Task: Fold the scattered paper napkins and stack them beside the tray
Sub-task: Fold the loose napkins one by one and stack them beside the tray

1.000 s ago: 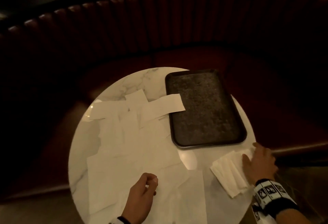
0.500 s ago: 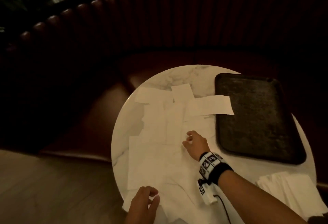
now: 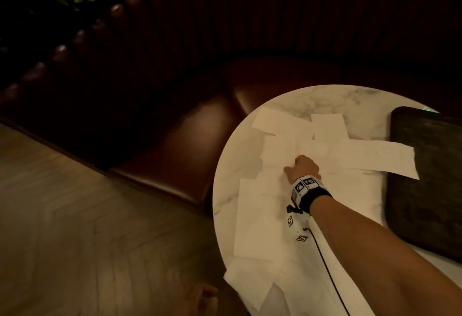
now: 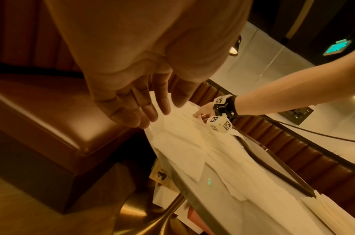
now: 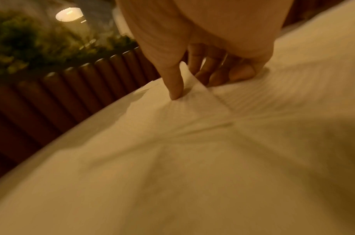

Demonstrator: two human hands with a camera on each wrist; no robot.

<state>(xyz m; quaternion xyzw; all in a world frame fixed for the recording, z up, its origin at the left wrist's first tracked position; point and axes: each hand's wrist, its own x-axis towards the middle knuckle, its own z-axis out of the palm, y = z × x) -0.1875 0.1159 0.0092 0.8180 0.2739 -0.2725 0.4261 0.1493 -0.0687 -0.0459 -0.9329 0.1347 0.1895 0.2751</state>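
Reaching across from the folded stack (image 4: 331,205), the right hand (image 3: 303,168) now pinches a loose napkin (image 5: 192,89) mid-table, just left of the tray (image 3: 425,178). The left hand (image 4: 136,101) hangs with fingers relaxed at the table's near edge; another fold looks about to begin.

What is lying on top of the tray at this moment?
One napkin overlaps the tray's left rim. The rest of its visible surface looks bare, but its right part is outside the picture.
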